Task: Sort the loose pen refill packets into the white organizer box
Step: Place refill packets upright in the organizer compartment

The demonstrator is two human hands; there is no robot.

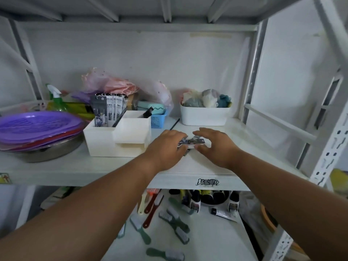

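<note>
Hands: the left hand point(168, 146) grips a small stack of flat printed pen refill packets point(192, 143); the right hand point(214, 143), fingers spread and relaxed, touches the stack's other end.
Packets: on the white shelf point(216, 166), between both hands, long axis running left-right.
Destination: white plastic compartmented organizer box point(116, 136), just left of the left hand, the nearer one.
Unclear: packet count, hidden under fingers.

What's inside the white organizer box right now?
The white organizer box holds upright pen refill packets in its rear left compartment, and a dark item pokes from the rear right one. The compartment floors are hidden by the walls.
</note>
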